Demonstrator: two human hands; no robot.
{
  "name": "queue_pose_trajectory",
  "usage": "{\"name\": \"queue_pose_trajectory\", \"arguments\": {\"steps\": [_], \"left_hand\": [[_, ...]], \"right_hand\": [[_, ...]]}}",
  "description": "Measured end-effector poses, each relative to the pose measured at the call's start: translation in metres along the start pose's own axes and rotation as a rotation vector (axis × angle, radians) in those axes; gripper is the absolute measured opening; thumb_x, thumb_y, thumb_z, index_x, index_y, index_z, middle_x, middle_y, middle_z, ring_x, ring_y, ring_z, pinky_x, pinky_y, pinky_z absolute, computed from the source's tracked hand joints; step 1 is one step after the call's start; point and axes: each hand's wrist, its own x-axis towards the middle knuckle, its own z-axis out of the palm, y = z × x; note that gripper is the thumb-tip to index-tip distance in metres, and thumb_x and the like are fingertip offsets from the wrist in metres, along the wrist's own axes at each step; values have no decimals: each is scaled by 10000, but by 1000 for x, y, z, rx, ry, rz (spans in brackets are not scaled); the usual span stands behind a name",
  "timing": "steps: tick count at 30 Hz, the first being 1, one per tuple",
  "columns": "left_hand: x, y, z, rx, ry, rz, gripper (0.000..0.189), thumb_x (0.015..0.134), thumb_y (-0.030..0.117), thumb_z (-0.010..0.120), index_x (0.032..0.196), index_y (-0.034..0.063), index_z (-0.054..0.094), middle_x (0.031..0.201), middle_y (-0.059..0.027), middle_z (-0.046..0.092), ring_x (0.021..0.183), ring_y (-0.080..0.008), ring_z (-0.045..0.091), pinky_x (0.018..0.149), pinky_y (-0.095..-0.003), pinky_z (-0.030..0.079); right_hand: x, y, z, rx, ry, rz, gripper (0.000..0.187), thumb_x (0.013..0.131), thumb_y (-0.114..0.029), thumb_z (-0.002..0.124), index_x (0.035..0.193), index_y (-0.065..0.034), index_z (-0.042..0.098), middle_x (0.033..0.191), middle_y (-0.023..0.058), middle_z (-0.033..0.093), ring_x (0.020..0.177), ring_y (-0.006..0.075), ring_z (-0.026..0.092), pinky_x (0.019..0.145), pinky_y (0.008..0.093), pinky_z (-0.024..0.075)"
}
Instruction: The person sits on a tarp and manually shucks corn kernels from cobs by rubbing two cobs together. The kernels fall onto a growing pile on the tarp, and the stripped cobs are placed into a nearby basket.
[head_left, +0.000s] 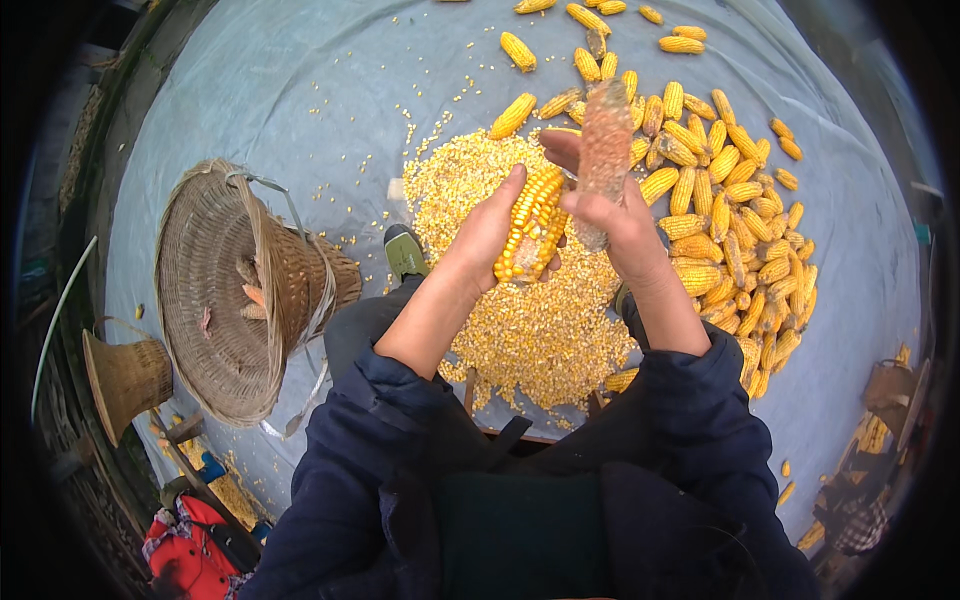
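My left hand grips an ear of corn that is partly stripped, with pale cob showing near its lower end. Close by on the right, my right hand holds a reddish bare corn cob, blurred and roughly upright. Some fingers of that hand are hidden behind the cob. Under both hands lies a heap of loose yellow kernels. A pile of unshelled corn ears spreads to the right of the kernels.
A large wicker basket with a few cobs inside lies tipped at left, near a smaller basket. A plastic sheet covers the ground. Part of a person in red shows at lower left. My shoe touches the heap's edge.
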Motion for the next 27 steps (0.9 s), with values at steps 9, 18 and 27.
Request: {"name": "queue_pose_trajectory", "arguments": {"steps": [9, 18, 27], "left_hand": [[-4, -12, 18, 73, 204, 113, 435, 939, 247, 230, 1219, -4, 448, 1133, -134, 552, 1049, -212, 530, 920, -332, 405], [15, -47, 16, 723, 291, 457, 505, 962, 393, 229, 1090, -19, 491, 906, -218, 576, 840, -344, 573, 738, -372, 447], [12, -7, -13, -152, 26, 415, 450, 913, 462, 415, 1093, 56, 489, 917, -133, 605, 830, -247, 626, 717, -366, 523]], "right_hand": [[-10, 19, 33, -355, 222, -207, 361, 738, -203, 644, 988, 42, 557, 854, 158, 591, 808, 277, 594, 747, 330, 460], [19, 25, 14, 343, 560, 237, 255, 838, -257, 583, 912, -14, 554, 659, 52, 528, 635, 164, 567, 602, 282, 439], [0, 9, -14, 126, 412, 275, 358, 781, -275, 698, 1006, -69, 512, 794, 13, 557, 732, 113, 573, 675, 287, 517]]}}
